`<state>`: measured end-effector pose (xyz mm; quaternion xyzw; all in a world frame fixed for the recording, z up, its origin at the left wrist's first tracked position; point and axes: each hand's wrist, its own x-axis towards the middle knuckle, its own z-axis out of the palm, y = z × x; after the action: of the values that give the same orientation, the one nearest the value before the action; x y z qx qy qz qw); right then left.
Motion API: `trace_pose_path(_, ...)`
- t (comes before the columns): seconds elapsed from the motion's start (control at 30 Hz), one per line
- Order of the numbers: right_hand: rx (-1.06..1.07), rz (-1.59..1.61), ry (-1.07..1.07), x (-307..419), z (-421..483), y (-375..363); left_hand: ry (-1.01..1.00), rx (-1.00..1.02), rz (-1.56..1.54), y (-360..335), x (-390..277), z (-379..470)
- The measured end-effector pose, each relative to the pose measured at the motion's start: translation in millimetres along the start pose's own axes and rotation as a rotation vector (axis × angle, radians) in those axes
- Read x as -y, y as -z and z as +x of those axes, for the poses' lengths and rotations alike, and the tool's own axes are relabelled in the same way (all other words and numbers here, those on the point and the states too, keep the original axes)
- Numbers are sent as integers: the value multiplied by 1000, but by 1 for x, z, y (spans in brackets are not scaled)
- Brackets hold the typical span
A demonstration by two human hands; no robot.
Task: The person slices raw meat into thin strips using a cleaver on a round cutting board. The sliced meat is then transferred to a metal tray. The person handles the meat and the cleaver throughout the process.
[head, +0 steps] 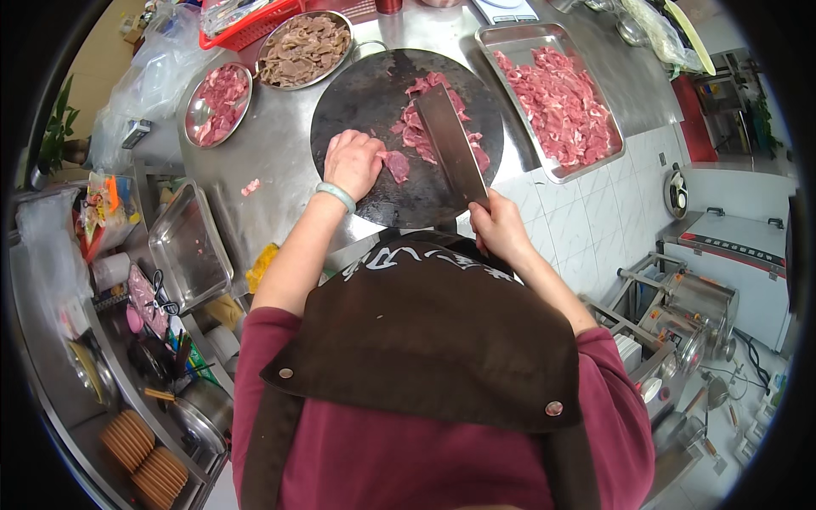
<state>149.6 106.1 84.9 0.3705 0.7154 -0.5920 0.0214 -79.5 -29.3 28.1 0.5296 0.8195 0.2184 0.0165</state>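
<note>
A round dark chopping block [357, 83] lies before me on the steel table. My left hand [354, 162], with a pale bangle at its wrist, rests on the block's left part, its fingers against a small piece of raw red meat [397, 166]. In my right hand [500, 226] is the handle of a broad cleaver [451, 145]. The cleaver's blade slants across the right half of the block, over part of the sliced raw meat [414, 132]. More slices show on both sides of the blade; what lies under it is hidden.
Right of the block stands a steel tray [549, 35] of cut raw meat. At the upper left are a bowl of brownish meat slices [306, 50], a smaller dish of raw meat [220, 102] and a red plastic basket [255, 29]. A meat scrap [250, 187] lies on the steel table [280, 140].
</note>
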Motion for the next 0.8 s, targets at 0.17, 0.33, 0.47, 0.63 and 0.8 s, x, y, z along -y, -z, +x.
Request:
trace_pose_path(0.17,22,25,-10,-3,-1,2,460,-136,-530,-15,0,-1)
trace_pose_path(0.33,53,-27,8,8,-2,5,675,5,-614,-10,-13,-11)
trace_pose_path(0.47,70,-292,253,-3,6,1,497,-170,-334,-11,-23,-31)
trace_pose_path(0.63,137,-572,391,13,20,-16,461,-277,-304,-12,-33,-37)
trace_pose_path(0.8,208,-797,378,36,47,-54,380,-234,-266,-16,-41,-43)
